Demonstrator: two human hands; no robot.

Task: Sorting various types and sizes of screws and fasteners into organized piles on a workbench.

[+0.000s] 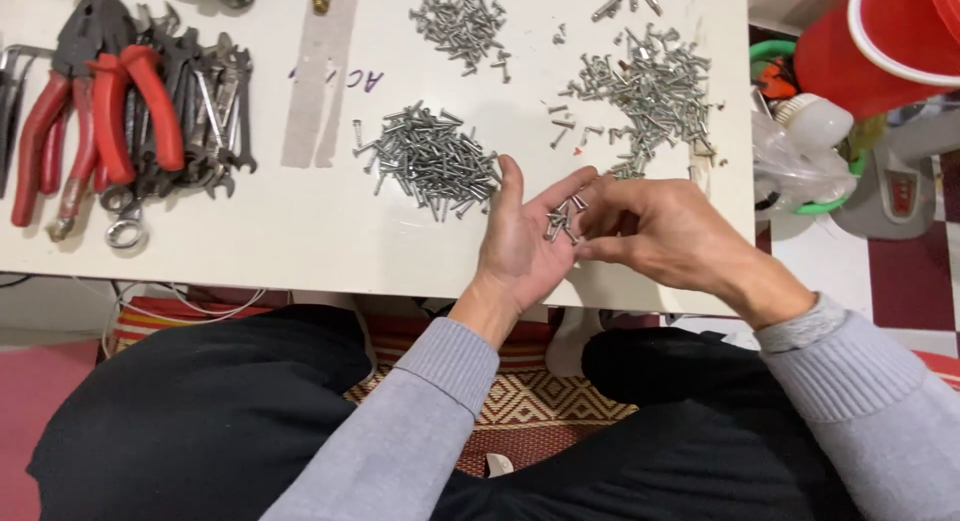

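From the head camera we see our left hand [522, 243] cupped palm-up, its grip spread apart so a few small screws [562, 219] rest there. At three o'clock our right hand [655, 231] has its fingertips [585, 249] pinched together at them. At eleven o'clock a screw pile [430, 161] lies on the white counter [280, 231]; red-handled pliers [95, 116] sit at nine.

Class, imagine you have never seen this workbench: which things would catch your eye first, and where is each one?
First, the two hands at the middle of the near table edge: the left hand lies palm up with a few small screws on it, and the right hand picks at them. Behind them, heaps of grey screws are spread over the white table. At the far left lie red-handled pliers on a pile of spanners.
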